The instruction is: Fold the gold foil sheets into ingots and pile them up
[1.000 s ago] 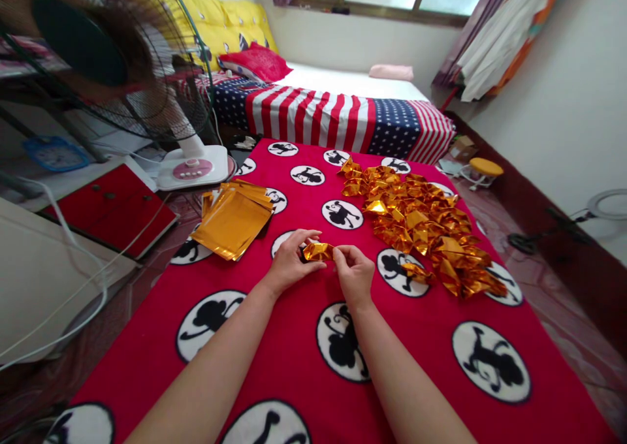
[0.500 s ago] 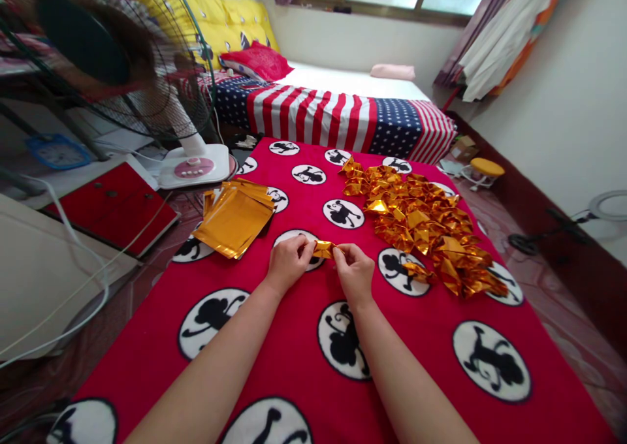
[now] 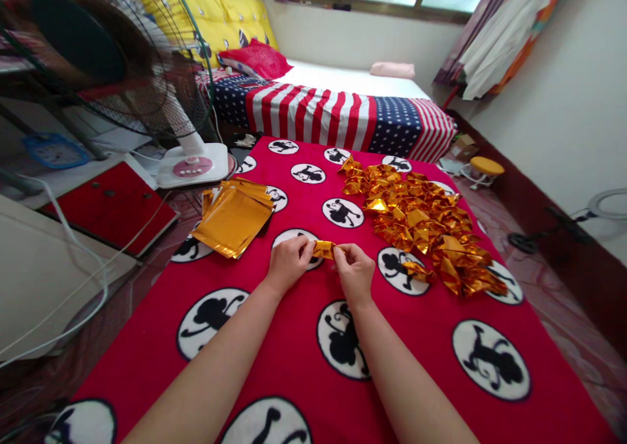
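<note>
Between my two hands is a small folded piece of gold foil paper (image 3: 324, 250), held just above the red cloth. My left hand (image 3: 290, 261) pinches its left end between thumb and fingers. At the other end, my right hand (image 3: 354, 266) grips it the same way. To the left lies a loose stack of flat gold foil sheets (image 3: 234, 221). A heap of folded gold foil pieces (image 3: 416, 212) spreads over the right side of the cloth. One folded gold piece (image 3: 417, 272) sits apart at the heap's near edge, to the right of my right hand.
A red cloth with monkey prints (image 3: 416, 365) covers the table. An electric fan (image 3: 193, 163) stands beyond its left edge, near a red box (image 3: 112, 209). A bed with a flag-patterned cover (image 3: 318, 114) is at the back. A yellow stool (image 3: 486, 166) stands by the right wall.
The folded foil between my hands shows slightly more of its flat face. My hands stay in nearly the same place, and the stack and heap are unchanged.
</note>
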Tool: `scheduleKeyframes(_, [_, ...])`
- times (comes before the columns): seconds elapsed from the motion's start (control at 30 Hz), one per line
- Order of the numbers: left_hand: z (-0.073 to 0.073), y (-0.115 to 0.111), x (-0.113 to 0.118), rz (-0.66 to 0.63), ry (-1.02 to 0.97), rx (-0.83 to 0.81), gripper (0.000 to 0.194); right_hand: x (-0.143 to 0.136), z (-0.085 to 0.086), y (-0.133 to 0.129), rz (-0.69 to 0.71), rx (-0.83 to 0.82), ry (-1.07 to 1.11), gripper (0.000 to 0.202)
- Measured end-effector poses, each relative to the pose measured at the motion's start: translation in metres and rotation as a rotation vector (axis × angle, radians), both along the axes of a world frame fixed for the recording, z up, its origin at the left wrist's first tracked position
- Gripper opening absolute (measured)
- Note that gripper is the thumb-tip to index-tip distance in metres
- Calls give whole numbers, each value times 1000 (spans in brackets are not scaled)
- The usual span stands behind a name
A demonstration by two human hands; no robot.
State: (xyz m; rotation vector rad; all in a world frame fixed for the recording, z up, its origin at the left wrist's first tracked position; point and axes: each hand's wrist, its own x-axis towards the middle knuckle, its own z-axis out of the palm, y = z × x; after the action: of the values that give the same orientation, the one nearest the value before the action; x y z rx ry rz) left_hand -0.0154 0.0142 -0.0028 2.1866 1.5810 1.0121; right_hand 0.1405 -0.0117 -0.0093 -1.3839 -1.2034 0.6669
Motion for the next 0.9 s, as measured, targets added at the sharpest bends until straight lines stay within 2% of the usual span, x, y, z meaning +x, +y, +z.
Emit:
scheduleKeyframes(0.2, [1, 0, -1, -18, -34, -22, 32, 3, -3, 0, 5, -3, -7, 21])
scheduleKeyframes(0.4, [2, -1, -1, 26, -88, -46, 38, 2, -5, 0, 24, 1, 21, 23])
scheduleKeyframes(0.6, [1, 0, -4, 69, -139, -28, 42, 5, -2, -1, 17, 81, -161, 21])
scheduleKeyframes(0.7, [1, 1, -6, 82, -168, -39, 45, 8, -3, 3, -17, 76, -151, 21])
scheduleKeyframes(0.9, [3, 1, -1, 64, -123, -92, 34, 14, -6, 15, -54, 95, -172, 23])
